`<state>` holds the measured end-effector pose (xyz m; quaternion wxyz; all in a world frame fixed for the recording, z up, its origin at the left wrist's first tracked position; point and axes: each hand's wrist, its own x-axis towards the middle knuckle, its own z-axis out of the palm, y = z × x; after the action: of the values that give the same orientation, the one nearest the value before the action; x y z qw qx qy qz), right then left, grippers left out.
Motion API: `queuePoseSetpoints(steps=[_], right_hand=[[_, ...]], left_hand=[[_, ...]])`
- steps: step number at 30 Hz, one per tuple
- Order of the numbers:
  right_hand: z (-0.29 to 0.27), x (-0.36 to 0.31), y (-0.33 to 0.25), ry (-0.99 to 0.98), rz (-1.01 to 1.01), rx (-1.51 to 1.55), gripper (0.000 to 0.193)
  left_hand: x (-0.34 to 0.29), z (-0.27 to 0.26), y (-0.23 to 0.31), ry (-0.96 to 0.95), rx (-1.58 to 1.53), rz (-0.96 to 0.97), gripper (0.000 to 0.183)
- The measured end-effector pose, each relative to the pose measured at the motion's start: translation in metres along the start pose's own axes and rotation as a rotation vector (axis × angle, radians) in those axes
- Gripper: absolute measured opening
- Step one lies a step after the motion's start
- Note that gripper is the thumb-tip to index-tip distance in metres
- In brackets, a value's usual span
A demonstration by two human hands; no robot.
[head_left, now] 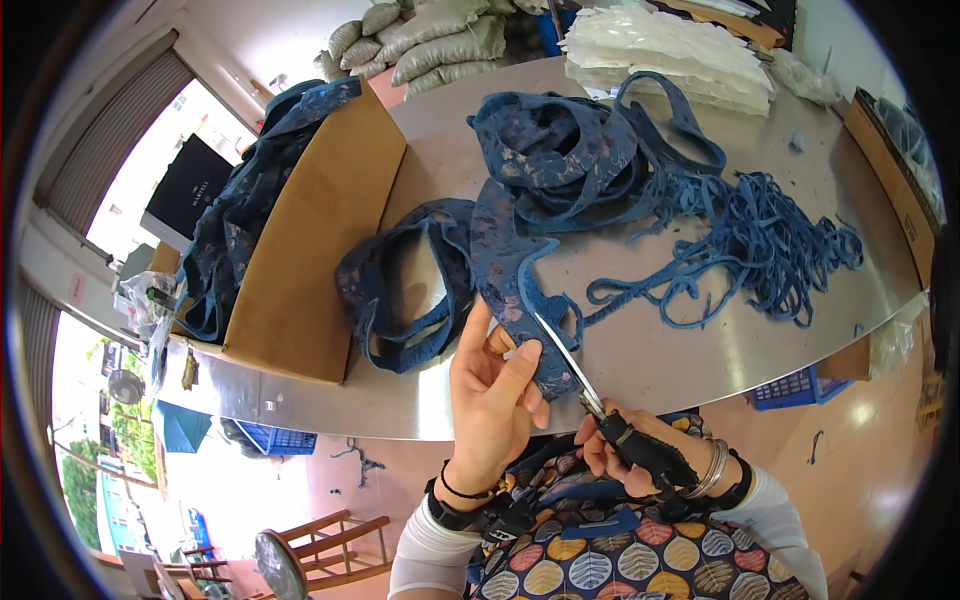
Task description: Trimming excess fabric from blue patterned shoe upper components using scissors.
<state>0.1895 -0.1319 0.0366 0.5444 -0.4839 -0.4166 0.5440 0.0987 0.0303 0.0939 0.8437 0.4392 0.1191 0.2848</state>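
Observation:
My left hand [492, 385] pinches a long blue floral fabric strip [500, 255] between thumb and fingers near the table's front edge. In my right hand [640, 440] is a pair of scissors [572, 365] with black-wrapped handles, its blades lying along the strip's right edge. A narrow offcut curls beside the blades. The strip leads back to a heap of coiled blue fabric [555, 150] on the table. Left of it lies a loose loop of the same fabric [365, 310]. A tangle of thin blue trimmings [770, 250] lies to the right.
A cardboard box [310, 240] filled with blue fabric stands at the left. White sheets [665, 60] are stacked at the back of the metal table [640, 380]. Another cardboard box [890, 180] is at the right edge. Blue crates [800, 388] and a wooden stool [320, 550] stand below.

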Motion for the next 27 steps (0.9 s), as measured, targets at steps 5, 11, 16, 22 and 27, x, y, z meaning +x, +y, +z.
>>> queuePoseSetpoints(steps=[5,11,16,22,27], right_hand=[[0.001,0.001,-0.013,-0.005,0.035,0.103,0.095],[-0.002,0.001,-0.013,-0.027,0.025,0.057,0.093],[-0.002,0.0,-0.011,-0.005,0.014,-0.003,0.092],[0.001,-0.001,-0.017,0.082,0.039,-0.043,0.091],[-0.002,-0.002,-0.017,0.12,-0.025,-0.182,0.087]], left_hand=[[-0.002,0.006,-0.002,0.017,0.032,0.01,0.056],[-0.002,0.009,0.0,0.024,0.051,0.032,0.056],[-0.003,0.012,0.0,0.046,0.042,0.027,0.056],[-0.002,0.011,0.0,0.032,0.036,0.011,0.055],[-0.001,0.012,0.002,0.004,0.04,0.006,0.054]])
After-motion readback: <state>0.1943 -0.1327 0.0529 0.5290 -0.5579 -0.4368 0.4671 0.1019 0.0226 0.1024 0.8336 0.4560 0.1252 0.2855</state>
